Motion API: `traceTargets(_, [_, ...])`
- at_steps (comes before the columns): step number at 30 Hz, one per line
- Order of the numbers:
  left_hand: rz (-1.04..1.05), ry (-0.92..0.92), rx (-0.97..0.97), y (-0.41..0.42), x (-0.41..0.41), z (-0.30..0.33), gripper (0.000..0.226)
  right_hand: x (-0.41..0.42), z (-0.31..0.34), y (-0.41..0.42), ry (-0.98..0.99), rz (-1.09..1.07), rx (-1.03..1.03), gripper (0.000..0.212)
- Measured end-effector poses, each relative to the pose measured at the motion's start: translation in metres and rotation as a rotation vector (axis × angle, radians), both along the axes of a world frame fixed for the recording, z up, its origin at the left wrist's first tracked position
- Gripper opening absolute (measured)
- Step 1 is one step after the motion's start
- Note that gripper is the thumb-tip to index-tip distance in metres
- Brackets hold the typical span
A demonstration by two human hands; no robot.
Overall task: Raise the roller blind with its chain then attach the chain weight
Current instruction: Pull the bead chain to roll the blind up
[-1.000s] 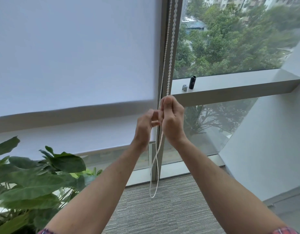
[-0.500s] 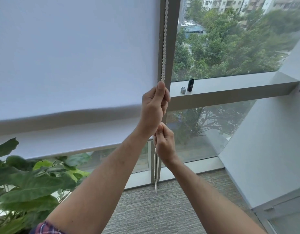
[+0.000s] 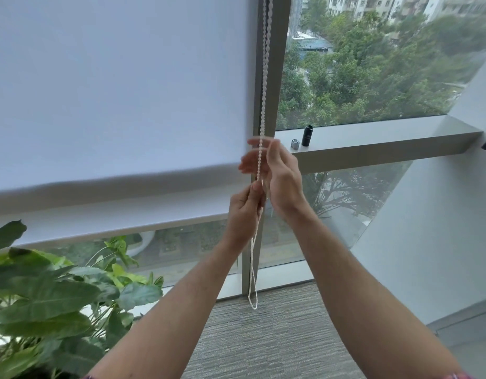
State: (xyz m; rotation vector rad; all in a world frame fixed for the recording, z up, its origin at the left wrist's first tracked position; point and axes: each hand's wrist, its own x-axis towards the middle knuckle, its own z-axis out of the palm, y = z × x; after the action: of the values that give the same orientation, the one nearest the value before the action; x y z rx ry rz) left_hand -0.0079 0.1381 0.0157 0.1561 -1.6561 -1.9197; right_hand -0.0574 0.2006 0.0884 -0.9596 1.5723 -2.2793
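A white roller blind [image 3: 121, 91] covers the left window pane, its bottom bar [image 3: 113, 187] hanging well above the floor. The white bead chain [image 3: 265, 77] runs down along the grey window post and ends in a loop near the carpet. My left hand [image 3: 246, 212] is closed on the chain, thumb pressed against it. Just above it, my right hand [image 3: 277, 176] has its fingers spread and blurred around the chain, not gripping. A black cylinder [image 3: 307, 135] and a small grey piece [image 3: 295, 143] stand on the window ledge [image 3: 386, 140] to the right.
A large leafy green plant [image 3: 53, 302] fills the lower left. Grey carpet [image 3: 263, 337] lies below the window. A white slanted wall [image 3: 441, 214] closes the right side. Trees and buildings show through the glass.
My left hand has dropped from high on the chain to a lower grip. My right hand has let go and risen above it, fingers open. The blind's bottom bar sits slightly higher.
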Motion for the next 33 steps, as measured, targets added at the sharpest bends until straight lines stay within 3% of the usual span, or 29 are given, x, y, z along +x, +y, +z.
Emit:
traceTargets(4, [-0.003,-0.064,-0.035,0.000,0.006,-0.015,0.045,0.001,0.029,-0.015,0.037,0.075,-0.038,0.041])
traceTargets(13, [-0.117,-0.072,-0.027,-0.009,0.009,-0.016,0.048,0.002,0.013,-0.021,0.056,-0.065,-0.122,0.042])
traceTargets(16, [-0.034,-0.087,-0.070,-0.021,0.010,-0.017,0.041,0.007,-0.006,-0.018,0.062,-0.106,-0.072,0.042])
traceTargets(18, [0.059,-0.102,-0.001,-0.031,0.007,-0.013,0.038,0.010,-0.023,-0.016,0.040,-0.119,-0.042,0.043])
traceTargets(21, [0.155,-0.150,-0.026,-0.043,-0.001,0.000,0.045,0.014,-0.045,-0.012,-0.010,-0.120,-0.023,0.041])
traceTargets(24, [0.135,-0.064,-0.027,-0.041,-0.002,0.027,0.040,0.015,-0.060,-0.010,0.005,-0.145,0.025,0.040])
traceTargets(29, [-0.078,0.158,-0.055,-0.013,-0.006,0.081,0.046,0.019,-0.084,-0.011,-0.004,-0.138,0.118,0.041])
traceTargets(33, [0.000,0.184,0.009,-0.006,-0.010,0.107,0.044,0.027,-0.115,-0.004,-0.006,-0.135,0.204,0.038])
